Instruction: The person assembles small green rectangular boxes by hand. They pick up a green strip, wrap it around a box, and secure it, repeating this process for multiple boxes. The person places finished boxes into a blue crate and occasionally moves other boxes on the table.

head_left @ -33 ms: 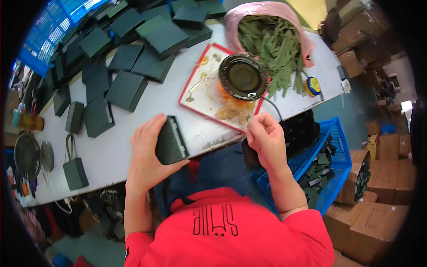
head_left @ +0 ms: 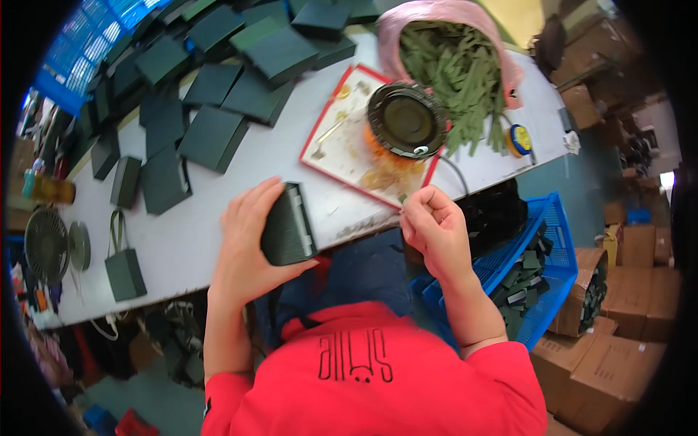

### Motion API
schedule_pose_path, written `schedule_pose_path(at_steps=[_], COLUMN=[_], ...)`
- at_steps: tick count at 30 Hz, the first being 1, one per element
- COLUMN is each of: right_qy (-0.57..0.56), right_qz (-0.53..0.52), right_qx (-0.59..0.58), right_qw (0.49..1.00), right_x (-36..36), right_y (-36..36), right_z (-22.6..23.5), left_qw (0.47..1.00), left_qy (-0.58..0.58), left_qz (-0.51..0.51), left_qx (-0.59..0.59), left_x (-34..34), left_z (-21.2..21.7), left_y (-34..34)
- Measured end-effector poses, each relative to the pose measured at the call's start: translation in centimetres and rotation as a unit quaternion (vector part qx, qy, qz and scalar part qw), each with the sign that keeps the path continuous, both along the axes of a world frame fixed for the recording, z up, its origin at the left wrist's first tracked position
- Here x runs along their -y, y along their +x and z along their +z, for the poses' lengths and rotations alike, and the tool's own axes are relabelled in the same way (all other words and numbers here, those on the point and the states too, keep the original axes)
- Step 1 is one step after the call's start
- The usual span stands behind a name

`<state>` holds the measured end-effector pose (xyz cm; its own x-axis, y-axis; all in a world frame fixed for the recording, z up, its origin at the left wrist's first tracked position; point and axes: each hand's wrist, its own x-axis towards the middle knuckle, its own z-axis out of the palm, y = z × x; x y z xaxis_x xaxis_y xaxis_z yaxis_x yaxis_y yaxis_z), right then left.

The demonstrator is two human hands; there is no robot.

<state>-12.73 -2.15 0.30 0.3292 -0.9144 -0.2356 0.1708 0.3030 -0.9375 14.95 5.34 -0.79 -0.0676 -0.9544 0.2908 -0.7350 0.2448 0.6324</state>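
My left hand point(head_left: 246, 243) is wrapped round a dark green box point(head_left: 283, 232), thumb along the near edge and fingers over the far side. A pale strip shows along the box's right side. At the table's front edge, beside the corner of a red-rimmed white tray point(head_left: 369, 190), my right hand point(head_left: 436, 229) is closed in a pinch. A tiny greenish bit shows by its fingertips, too small to name. On the tray stands a round black-topped pot point(head_left: 407, 120) with an orange lower part, amid yellowish stains and a small spoon-like tool point(head_left: 327, 138).
Many dark green boxes point(head_left: 212, 138) lie piled at the back left. A pink bag point(head_left: 392, 33) spills green strips point(head_left: 465, 87) behind the pot. Below the table at right stands a blue crate point(head_left: 556, 254) of small green pieces. A handled green box point(head_left: 125, 275) and a fan point(head_left: 46, 245) are at left.
The view has shifted slightly, so the tabletop things appear a little further right. Both hands keep nearly the same pose, the left still holding the green box.
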Motion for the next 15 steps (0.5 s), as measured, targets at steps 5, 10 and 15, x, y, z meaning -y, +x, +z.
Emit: schedule_pose_path(at_steps=[5, 10, 15], right_qy=[0.067, 0.089, 0.093], right_qz=[0.225, 0.28, 0.304], right_qx=[-0.023, -0.045, -0.056], right_qw=[0.972, 0.955, 0.946], right_x=[-2.4, -2.7, -2.6], right_y=[2.4, 3.7, 4.0], right_z=[1.5, 0.6, 0.2], left_qw=[0.992, 0.988, 0.987], left_qy=[-0.016, -0.024, -0.023], left_qz=[-0.104, -0.13, -0.141], left_qx=[-0.064, -0.081, -0.077], left_x=[0.4, 0.3, 0.4], left_z=[0.9, 0.9, 1.2], left_y=[-0.1, -0.1, -0.2])
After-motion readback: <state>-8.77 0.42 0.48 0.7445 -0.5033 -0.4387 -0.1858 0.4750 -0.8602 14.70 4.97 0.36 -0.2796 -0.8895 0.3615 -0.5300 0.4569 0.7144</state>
